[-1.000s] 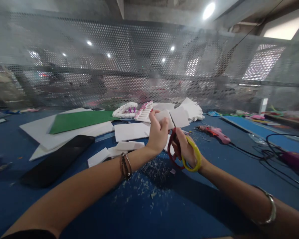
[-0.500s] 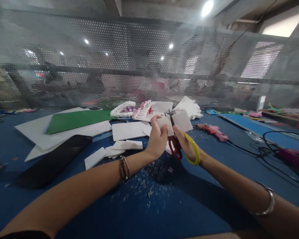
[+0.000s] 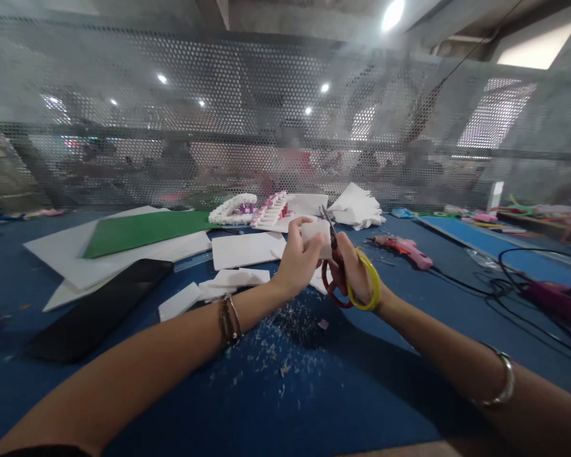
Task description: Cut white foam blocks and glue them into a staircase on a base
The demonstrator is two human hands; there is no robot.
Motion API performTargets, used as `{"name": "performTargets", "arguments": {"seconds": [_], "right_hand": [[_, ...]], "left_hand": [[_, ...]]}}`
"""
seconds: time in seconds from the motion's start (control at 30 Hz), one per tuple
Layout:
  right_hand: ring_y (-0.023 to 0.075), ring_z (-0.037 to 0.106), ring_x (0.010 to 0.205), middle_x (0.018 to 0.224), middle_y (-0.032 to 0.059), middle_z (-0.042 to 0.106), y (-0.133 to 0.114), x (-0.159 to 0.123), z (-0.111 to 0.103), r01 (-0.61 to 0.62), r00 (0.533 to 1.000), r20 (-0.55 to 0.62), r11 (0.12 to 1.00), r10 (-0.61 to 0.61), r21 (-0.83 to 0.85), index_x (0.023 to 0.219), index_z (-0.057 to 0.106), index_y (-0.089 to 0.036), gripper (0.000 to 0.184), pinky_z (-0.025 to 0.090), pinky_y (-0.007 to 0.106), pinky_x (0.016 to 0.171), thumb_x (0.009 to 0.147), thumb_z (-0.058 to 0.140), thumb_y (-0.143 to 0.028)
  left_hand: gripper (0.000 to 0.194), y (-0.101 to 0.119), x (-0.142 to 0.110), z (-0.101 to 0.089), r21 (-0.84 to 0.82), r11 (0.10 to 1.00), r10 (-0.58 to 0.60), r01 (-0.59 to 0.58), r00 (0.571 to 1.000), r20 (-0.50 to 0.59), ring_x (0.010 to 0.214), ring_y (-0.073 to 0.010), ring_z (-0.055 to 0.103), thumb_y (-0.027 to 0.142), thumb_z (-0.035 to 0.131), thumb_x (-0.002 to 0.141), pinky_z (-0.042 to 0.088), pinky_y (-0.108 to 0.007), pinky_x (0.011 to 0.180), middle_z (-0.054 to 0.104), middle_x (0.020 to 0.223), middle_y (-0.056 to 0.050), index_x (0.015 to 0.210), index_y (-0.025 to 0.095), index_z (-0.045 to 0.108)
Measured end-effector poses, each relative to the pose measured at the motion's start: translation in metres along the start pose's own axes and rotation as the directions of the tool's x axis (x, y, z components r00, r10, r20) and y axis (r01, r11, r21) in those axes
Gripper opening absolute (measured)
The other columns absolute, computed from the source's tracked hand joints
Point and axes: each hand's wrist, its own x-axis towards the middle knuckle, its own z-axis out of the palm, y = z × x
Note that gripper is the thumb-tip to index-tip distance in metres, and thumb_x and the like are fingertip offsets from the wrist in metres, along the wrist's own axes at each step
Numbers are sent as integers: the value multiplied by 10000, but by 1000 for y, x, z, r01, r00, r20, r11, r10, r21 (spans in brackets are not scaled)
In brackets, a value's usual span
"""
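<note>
My left hand (image 3: 297, 257) pinches a small white piece of foam board (image 3: 318, 236) between thumb and fingers. Beside its right edge, my right hand (image 3: 354, 270) is closed around scissors (image 3: 368, 289) with one yellow and one dark red handle loop. Their blades point up and away, slightly parted. Below the hands, another white piece (image 3: 320, 278) lies on the table, partly hidden. White offcuts (image 3: 240, 277) and a flat white board (image 3: 247, 249) are left of my hands. Small shavings (image 3: 285, 343) are scattered beneath.
Behind the hands stand a white-and-pink stair model (image 3: 271, 209) and a white curved model (image 3: 233, 209). A pink glue gun (image 3: 404, 249) with a black cord lies right. Left are a green sheet (image 3: 152, 231) and a black flat object (image 3: 105, 308). Perforated metal screen (image 3: 266, 95) rises behind.
The part of the white piece that stuck out right of the scissors is gone from between the blades. My left hand keeps the smaller part, and the scissors sit slightly right of it.
</note>
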Motion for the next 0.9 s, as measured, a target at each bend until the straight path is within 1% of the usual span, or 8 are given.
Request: {"name": "performTargets", "arguments": {"seconds": [0.13, 0.2, 0.27, 0.33, 0.4, 0.47, 0.63, 0.9], "right_hand": [[70, 299, 261, 294, -38, 314, -10, 4, -19, 39, 999, -37, 999, -39, 7, 387, 312, -246, 617, 450, 281, 427, 690, 152, -759], [67, 299, 263, 300, -42, 314, -14, 7, -36, 70, 995, -73, 996, -74, -47, 397, 303, -247, 624, 459, 286, 453, 676, 112, -772], [63, 293, 260, 303, -49, 315, -14, 11, -53, 92, 987, -118, 981, -113, -170, 407, 307, -243, 626, 461, 291, 465, 670, 115, -778], [67, 311, 265, 302, -48, 330, -10, 15, -67, 80, 982, -148, 962, -121, -260, 413, 322, -239, 605, 438, 283, 441, 676, 199, -769], [83, 354, 273, 305, -40, 354, -4, 17, -75, 49, 981, -159, 940, -108, -337, 433, 341, -236, 567, 395, 271, 390, 688, 282, -739], [102, 409, 297, 347, -28, 420, 2, 18, -76, 29, 985, -144, 908, -97, -418, 483, 386, -228, 507, 360, 259, 366, 696, 372, -688], [143, 490, 463, 546, 8, 545, 10, 24, -68, 43, 983, -118, 794, -143, -607, 614, 412, -224, 340, 343, 257, 451, 631, 595, -510], [156, 466, 517, 530, -16, 482, 38, 37, -56, 101, 985, -23, 672, -174, -734, 567, 350, -237, 354, 273, 240, 481, 516, 687, -334]], "left_hand": [[257, 9, 20, -22, 165, 986, 10, -28, 993, 114, 492, -75, 429, 210, 373, 774, 346, -165, 437, 439, 689, 34, 1027, 206, 330], [269, 11, 31, -39, 290, 956, -31, -39, 972, 233, 494, -84, 424, 205, 446, 712, 342, -174, 451, 449, 653, 42, 980, 202, 417], [226, 13, 39, -56, 423, 905, -141, -39, 911, 386, 493, -98, 430, 202, 514, 635, 342, -185, 454, 482, 600, 42, 860, 193, 523], [212, 14, 44, -71, 540, 840, -272, -53, 820, 503, 504, -109, 450, 200, 573, 557, 346, -187, 455, 525, 593, 35, 768, 194, 594], [231, 14, 46, -81, 632, 772, -386, -74, 736, 557, 508, -115, 467, 215, 595, 513, 351, -185, 450, 555, 610, 32, 740, 205, 629], [256, 14, 48, -88, 696, 711, -459, -98, 685, 566, 527, -119, 482, 246, 595, 510, 361, -183, 464, 567, 629, 33, 760, 215, 643], [353, 10, 53, -98, 783, 608, -523, -134, 674, 522, 613, -142, 515, 332, 539, 599, 383, -199, 520, 599, 721, 0, 921, 201, 604], [212, 12, 60, -112, 839, 500, -541, -214, 679, 496, 692, -165, 517, 355, 515, 646, 369, -227, 609, 624, 756, -27, 720, 174, 597]]}}
